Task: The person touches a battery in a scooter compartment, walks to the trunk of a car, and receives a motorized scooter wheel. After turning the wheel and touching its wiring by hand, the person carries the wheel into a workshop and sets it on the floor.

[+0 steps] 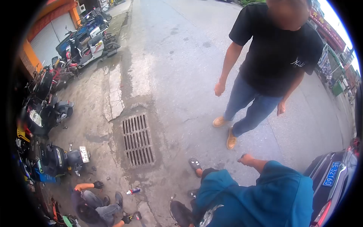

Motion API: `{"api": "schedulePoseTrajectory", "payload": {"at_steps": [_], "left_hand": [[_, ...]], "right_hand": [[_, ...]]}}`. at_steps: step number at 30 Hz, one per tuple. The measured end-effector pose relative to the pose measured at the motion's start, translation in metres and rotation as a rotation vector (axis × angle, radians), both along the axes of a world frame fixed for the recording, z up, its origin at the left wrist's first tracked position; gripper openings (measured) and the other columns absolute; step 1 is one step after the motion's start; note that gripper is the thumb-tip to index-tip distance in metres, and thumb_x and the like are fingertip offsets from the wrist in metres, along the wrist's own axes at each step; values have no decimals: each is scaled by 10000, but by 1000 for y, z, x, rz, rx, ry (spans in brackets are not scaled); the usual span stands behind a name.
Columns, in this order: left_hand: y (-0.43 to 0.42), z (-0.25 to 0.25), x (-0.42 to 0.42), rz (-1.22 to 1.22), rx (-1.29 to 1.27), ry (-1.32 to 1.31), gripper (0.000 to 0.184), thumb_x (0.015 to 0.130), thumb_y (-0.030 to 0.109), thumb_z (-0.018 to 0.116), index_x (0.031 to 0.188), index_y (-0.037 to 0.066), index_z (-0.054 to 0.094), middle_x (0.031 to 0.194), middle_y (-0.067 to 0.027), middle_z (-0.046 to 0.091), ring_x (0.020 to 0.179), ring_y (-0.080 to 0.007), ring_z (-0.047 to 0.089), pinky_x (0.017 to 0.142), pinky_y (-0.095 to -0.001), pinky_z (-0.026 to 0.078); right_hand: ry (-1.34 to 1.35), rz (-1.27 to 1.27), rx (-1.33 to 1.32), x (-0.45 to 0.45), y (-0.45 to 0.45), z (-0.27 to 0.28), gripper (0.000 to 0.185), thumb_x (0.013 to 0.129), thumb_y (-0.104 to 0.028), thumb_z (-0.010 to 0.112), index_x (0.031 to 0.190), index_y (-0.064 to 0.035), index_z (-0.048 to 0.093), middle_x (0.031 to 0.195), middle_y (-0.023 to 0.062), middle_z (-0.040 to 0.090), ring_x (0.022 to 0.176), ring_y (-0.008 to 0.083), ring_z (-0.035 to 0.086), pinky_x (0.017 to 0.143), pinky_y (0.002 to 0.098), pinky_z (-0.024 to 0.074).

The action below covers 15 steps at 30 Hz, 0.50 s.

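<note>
My right hand extends from a teal sleeve above the road, its fingers curled. A small dark bit shows at the fingertips, too small to name. My left hand is not in view; the teal shirt fills the bottom. Below it are dark sandals and a black rounded object I cannot identify. Nearest my right hand are the tan shoes of a person standing in a black T-shirt and jeans.
At lower left another person crouches in dark gloves, near a spray can. A drain grate lies in the pavement. Scooters line the left side. A parked car is close on the right.
</note>
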<state>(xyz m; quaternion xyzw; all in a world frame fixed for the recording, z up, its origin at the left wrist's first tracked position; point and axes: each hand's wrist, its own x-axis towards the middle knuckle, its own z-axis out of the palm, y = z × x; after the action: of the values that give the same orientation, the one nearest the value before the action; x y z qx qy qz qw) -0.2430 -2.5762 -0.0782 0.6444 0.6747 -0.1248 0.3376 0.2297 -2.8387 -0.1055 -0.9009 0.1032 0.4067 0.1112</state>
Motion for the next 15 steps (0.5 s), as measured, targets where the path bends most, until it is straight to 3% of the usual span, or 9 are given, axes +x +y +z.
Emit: {"api": "schedulePoseTrajectory", "payload": {"at_steps": [1,2,5,9,15], "left_hand": [[0,3,6,1,10,-3,828,640,363,767,1336,55,442,1069,-245,645,994,-395,610,885,-456,468],[1,6,13,4,23,-7,820,640,355,768,1328,47,445,1066,-243,646,988,-392,611,881,-454,470],[4,12,25,0,47,-30,794,641,332,769,1302,23,457,1058,-238,650,971,-383,617,870,-446,476],[7,11,31,-2,79,-48,759,642,301,771,1267,-10,472,1048,-231,654,947,-371,624,854,-436,485],[11,10,32,-1,109,-61,709,643,255,773,1215,-58,495,1032,-221,660,912,-354,634,831,-421,498]], "right_hand": [[36,-36,46,-10,0,-2,488,794,-447,662,1000,-5,689,927,153,693,816,299,673,745,404,539],[62,-69,123,-17,1,-6,446,801,-420,675,1041,-44,701,795,78,669,638,179,608,560,319,505],[147,55,155,-36,25,15,471,804,-436,668,1044,-31,692,812,83,679,650,191,619,568,323,506],[177,142,241,-46,51,-10,497,802,-450,662,1109,-60,668,854,94,687,716,207,633,626,342,511],[-29,270,380,-44,85,-6,464,809,-412,651,1098,-50,669,896,134,685,798,246,648,742,371,508]]}}
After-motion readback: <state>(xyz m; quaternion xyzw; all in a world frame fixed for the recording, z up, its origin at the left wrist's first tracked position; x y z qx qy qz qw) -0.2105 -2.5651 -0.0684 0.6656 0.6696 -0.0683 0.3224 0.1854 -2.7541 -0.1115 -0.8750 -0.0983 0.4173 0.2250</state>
